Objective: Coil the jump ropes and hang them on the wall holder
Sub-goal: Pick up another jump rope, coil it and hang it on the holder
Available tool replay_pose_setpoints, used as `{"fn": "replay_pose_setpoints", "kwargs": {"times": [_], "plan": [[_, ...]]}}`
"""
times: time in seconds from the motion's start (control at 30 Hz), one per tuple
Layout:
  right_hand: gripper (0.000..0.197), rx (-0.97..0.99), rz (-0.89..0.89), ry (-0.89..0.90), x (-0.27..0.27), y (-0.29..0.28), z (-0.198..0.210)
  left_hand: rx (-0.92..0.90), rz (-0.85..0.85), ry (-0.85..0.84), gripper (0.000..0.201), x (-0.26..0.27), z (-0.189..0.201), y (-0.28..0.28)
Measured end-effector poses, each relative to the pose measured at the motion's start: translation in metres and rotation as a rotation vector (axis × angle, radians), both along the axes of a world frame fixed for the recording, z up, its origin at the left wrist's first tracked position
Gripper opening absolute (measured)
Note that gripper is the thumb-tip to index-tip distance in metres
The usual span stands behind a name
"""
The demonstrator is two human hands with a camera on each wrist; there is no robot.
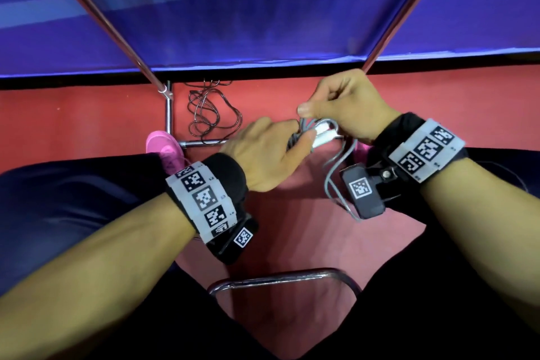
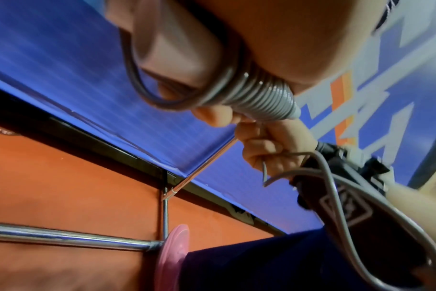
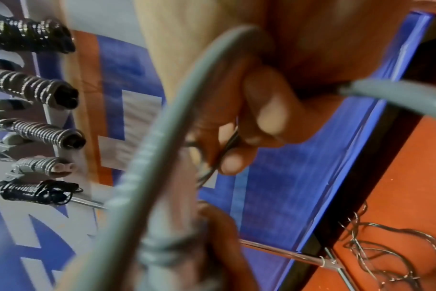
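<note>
Left hand [image 1: 263, 155]: its fingers are curled around the bundle of the grey jump rope [image 1: 330, 181], above and to the right of the steel frame [image 1: 168, 114] in the head view.
Right hand [image 1: 344, 105]: it is just beside the left hand, further right of the steel frame. Its thumb and curled fingers pinch the loose grey cord.
Grey jump rope: the cord is wound in tight turns around the white handles [image 1: 323, 131], as the left wrist view shows. The free part hangs in a loop under the right wrist.
Black jump rope [image 1: 207, 114]: it lies in a loose tangle on the red floor [image 1: 87, 114], just to the right of the steel frame's upright bar. No hand touches it.
Wall holder [image 3: 3, 126]: it is seen only in the right wrist view, high and far left of the steel frame. At least 5 wound ropes [image 3: 50, 133] sit on its pegs, some black and some grey.
Pink shoe [image 1: 163, 146]: it stands at the lower corner of the steel frame, touching it.
Blue barrier [image 1: 263, 9]: it stands directly behind the steel frame.
</note>
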State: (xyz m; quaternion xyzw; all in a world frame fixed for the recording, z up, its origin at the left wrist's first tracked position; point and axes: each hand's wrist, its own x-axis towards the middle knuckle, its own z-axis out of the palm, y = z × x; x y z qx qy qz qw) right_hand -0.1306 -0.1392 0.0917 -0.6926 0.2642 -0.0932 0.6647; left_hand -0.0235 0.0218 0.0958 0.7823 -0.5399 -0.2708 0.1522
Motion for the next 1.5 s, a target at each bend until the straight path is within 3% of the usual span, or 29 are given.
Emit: {"fn": "replay_pose_setpoints", "kwargs": {"times": [0.1, 0.2, 0.3, 0.4, 0.5, 0.6, 0.67, 0.8, 0.9, 1.07, 1.23, 1.37, 1.5], "plan": [[0.030, 0.088, -0.084, -0.008, 0.005, 0.001, -0.010, -0.203, 0.074, 0.147, 0.047, 0.007, 0.012, -0.004], [0.031, 0.057, -0.143, 0.040, 0.010, 0.009, -0.012, -0.320, 0.262, 0.473, 0.024, 0.017, 0.022, -0.015], [0.035, -0.076, -0.138, 0.011, 0.015, 0.024, -0.007, -0.390, 0.415, 0.706, 0.031, 0.031, 0.019, -0.022], [0.041, -0.253, -0.099, -0.001, 0.013, 0.034, 0.004, -0.360, 0.502, 0.720, 0.034, 0.036, 0.015, -0.024], [0.056, -0.468, -0.078, 0.037, 0.010, 0.040, 0.014, -0.353, 0.472, 0.627, 0.032, 0.035, 0.012, -0.025], [0.067, -0.703, 0.041, 0.131, 0.007, 0.049, 0.022, -0.335, 0.474, 0.520, 0.049, 0.035, 0.010, -0.028], [0.082, -0.754, 0.130, 0.182, 0.005, 0.050, 0.021, -0.291, 0.501, 0.555, 0.052, 0.035, 0.008, -0.030], [0.115, -0.793, 0.257, 0.316, 0.009, 0.052, 0.021, -0.274, 0.643, 0.769, 0.041, 0.028, 0.006, -0.035], [0.108, -0.835, 0.251, 0.356, 0.011, 0.052, 0.023, -0.289, 0.743, 0.910, 0.032, 0.023, 0.011, -0.039], [0.077, -0.817, 0.227, 0.314, 0.012, 0.047, 0.016, -0.245, 0.816, 1.133, 0.031, 0.025, 0.019, -0.039], [0.064, -0.729, 0.182, 0.259, 0.010, 0.043, 0.022, -0.114, 0.740, 1.392, 0.037, 0.037, 0.027, -0.030], [0.055, -0.640, 0.119, 0.207, 0.011, 0.037, 0.026, -0.132, 0.688, 1.420, 0.054, 0.044, 0.029, -0.022], [0.063, -0.613, 0.076, 0.198, 0.012, 0.035, 0.021, -0.108, 0.687, 1.421, 0.039, 0.022, 0.029, -0.022]]}}
